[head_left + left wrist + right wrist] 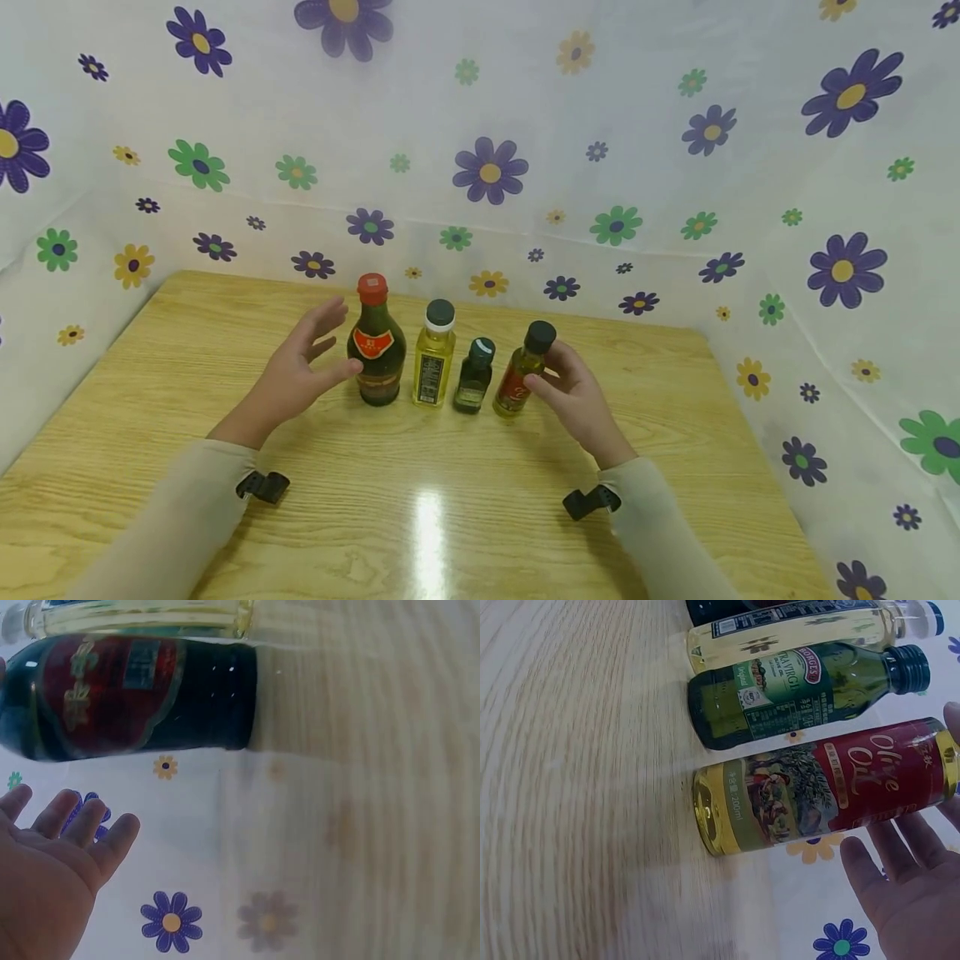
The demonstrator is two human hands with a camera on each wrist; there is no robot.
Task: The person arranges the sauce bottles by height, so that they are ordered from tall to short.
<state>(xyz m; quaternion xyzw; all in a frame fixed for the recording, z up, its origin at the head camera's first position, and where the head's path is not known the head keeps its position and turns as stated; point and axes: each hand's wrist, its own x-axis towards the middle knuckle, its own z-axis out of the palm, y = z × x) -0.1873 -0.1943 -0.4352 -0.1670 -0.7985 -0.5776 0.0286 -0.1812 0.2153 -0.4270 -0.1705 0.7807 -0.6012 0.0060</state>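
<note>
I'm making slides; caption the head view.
Left hand beside a red-capped dark rounded bottle; right hand around a black-capped, red-labelled cylindrical bottle.

In the head view the red-labelled bottle (514,385) hides the right hand's (581,404) fingertips, and the small print on the labels is too tiny to read. The left sleeve (168,517) and right sleeve (663,533) run off the frame at seven and five o'clock; the worktop (360,517) is cut at six. In the left wrist view the red-capped bottle (202,697) has its neck and cap cropped at nine o'clock, its lettering blurred; twelve o'clock slices the clear oil bottle (142,621), and eight the left hand (49,874). In the right wrist view the red-labelled bottle's cap lies beyond three o'clock.
</note>
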